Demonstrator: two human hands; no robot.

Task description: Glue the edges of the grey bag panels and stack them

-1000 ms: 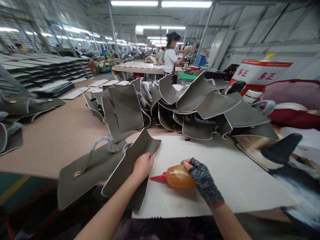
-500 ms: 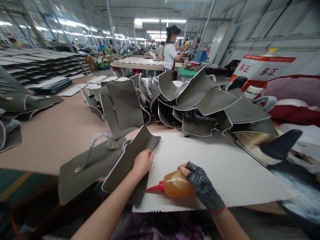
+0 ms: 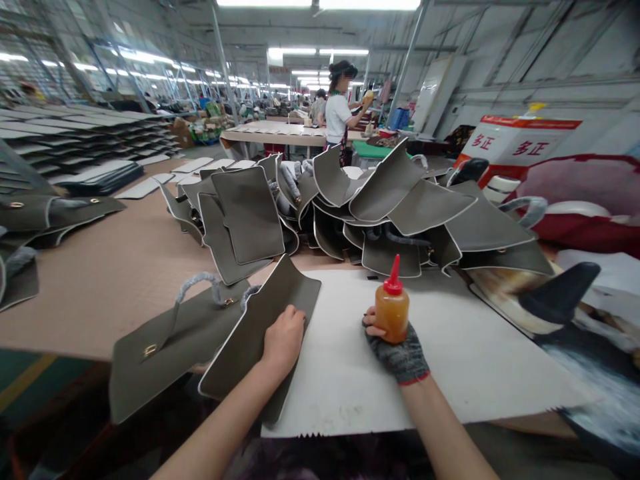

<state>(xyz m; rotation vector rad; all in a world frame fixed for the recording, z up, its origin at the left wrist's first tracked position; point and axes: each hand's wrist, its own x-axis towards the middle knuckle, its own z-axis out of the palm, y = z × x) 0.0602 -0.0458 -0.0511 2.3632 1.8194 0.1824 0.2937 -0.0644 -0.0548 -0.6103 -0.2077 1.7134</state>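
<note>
My right hand [image 3: 397, 352], in a dark grey fingerless glove with a red hem, grips a squeeze bottle [image 3: 392, 313] of amber liquid. The bottle stands upright, its red nozzle pointing up and clear of the bag. My bare left hand [image 3: 284, 339] is closed at the right edge of a grey-brown bag panel [image 3: 250, 350] with pale edges; some fingertips are hidden. This panel stands tilted beside a flatter panel [image 3: 165, 343] that has a wrapped handle [image 3: 197, 279] and gold-coloured fittings. Under the bottle hand lies a white sheet [image 3: 465, 353].
Behind the sheet lies a heap of similar bag pieces [image 3: 255, 213]. More pieces [image 3: 65, 212] lie at the left table edge. A red-and-white box [image 3: 520, 143] and a black-tipped object [image 3: 560, 293] stand at right. A person [image 3: 340, 110] stands farther back by another table.
My right hand has lifted the bottle away from the panel's edge and turned it from lying sideways to upright, nozzle up. My left hand stays on the panel.
</note>
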